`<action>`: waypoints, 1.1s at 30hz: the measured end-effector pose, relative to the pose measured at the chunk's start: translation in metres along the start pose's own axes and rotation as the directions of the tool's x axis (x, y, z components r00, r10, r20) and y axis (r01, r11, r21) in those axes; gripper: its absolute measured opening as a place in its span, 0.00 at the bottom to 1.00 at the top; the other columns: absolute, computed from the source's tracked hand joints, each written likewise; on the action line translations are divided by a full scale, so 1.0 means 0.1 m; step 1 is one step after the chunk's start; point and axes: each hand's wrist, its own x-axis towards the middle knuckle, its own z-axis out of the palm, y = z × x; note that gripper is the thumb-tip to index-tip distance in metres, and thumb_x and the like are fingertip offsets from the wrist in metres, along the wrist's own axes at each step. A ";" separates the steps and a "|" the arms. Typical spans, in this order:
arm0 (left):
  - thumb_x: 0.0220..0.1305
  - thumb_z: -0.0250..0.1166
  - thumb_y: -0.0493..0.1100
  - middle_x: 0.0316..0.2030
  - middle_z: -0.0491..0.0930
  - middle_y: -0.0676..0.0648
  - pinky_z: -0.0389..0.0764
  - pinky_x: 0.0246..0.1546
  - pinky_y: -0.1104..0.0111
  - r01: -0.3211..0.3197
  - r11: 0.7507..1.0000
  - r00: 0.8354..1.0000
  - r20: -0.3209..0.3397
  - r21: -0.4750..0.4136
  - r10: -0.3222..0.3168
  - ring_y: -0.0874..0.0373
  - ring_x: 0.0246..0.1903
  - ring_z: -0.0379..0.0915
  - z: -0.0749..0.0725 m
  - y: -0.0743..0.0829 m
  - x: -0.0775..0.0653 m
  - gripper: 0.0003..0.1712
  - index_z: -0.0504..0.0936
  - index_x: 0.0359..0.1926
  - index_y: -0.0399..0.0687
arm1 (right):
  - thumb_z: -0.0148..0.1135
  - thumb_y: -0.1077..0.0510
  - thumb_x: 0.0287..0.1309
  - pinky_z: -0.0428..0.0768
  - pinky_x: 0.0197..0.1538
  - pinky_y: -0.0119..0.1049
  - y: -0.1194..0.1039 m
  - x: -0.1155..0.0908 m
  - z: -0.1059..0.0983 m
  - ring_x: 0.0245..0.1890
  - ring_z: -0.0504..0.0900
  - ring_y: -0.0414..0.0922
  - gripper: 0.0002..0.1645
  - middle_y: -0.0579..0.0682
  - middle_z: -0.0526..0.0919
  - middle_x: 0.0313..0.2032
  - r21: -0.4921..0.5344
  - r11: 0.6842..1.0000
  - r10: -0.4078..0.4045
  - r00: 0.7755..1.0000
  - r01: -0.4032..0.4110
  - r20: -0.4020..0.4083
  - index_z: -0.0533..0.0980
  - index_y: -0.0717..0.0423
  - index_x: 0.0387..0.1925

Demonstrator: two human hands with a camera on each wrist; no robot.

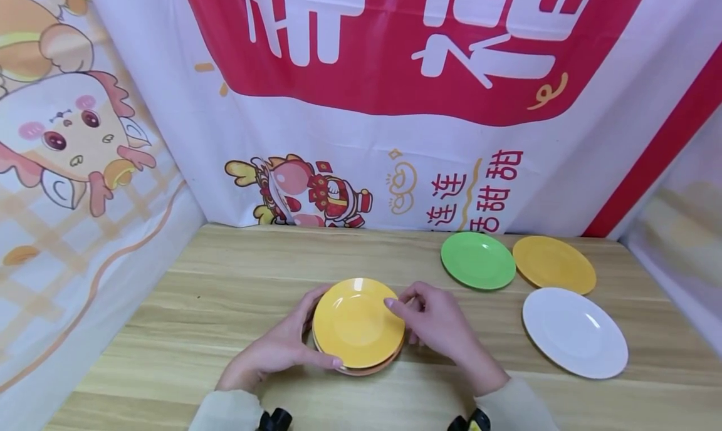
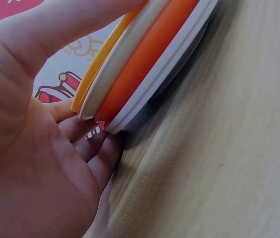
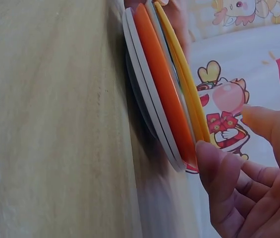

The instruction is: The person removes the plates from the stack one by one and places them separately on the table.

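A stack of small plates sits on the table in front of me, a yellow plate on top. Below it, the left wrist view shows a cream plate, an orange plate and a white rim lower down. My left hand grips the stack's left side, thumb along the near rim and fingers around the far left edge. At the right edge is my right hand. Its index fingertip touches the rim of the yellow plate, while the thumb hovers over the plate, apart from its surface.
To the right on the wooden table lie a green plate, another yellow plate and a white plate, set close together. A printed cloth hangs behind the table, with more patterned cloth along the left side.
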 end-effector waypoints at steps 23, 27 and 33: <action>0.46 0.90 0.45 0.85 0.55 0.49 0.42 0.86 0.42 -0.006 1.000 1.000 0.009 -0.006 0.006 0.48 0.85 0.45 0.02 0.01 0.02 0.71 0.54 0.84 0.61 | 0.82 0.53 0.58 0.83 0.23 0.37 0.15 0.00 0.04 0.18 0.82 0.45 0.18 0.50 0.83 0.26 0.007 0.997 0.077 0.997 -0.077 -0.005 0.79 0.54 0.40; 0.46 0.89 0.45 0.85 0.55 0.49 0.42 0.87 0.44 -0.020 1.000 1.000 0.009 0.000 0.020 0.48 0.85 0.45 0.01 0.01 0.03 0.71 0.54 0.84 0.60 | 0.81 0.52 0.59 0.84 0.24 0.37 0.14 0.01 0.04 0.19 0.82 0.45 0.18 0.50 0.83 0.27 0.000 0.996 0.088 0.996 -0.088 -0.002 0.79 0.54 0.41; 0.48 0.89 0.46 0.86 0.53 0.48 0.43 0.86 0.43 -0.004 1.000 1.000 0.006 0.008 0.004 0.47 0.86 0.43 0.00 0.01 0.02 0.71 0.52 0.85 0.60 | 0.81 0.51 0.59 0.84 0.24 0.36 0.13 0.00 0.04 0.19 0.82 0.46 0.19 0.51 0.83 0.28 0.000 0.996 0.086 0.996 -0.086 0.017 0.80 0.54 0.42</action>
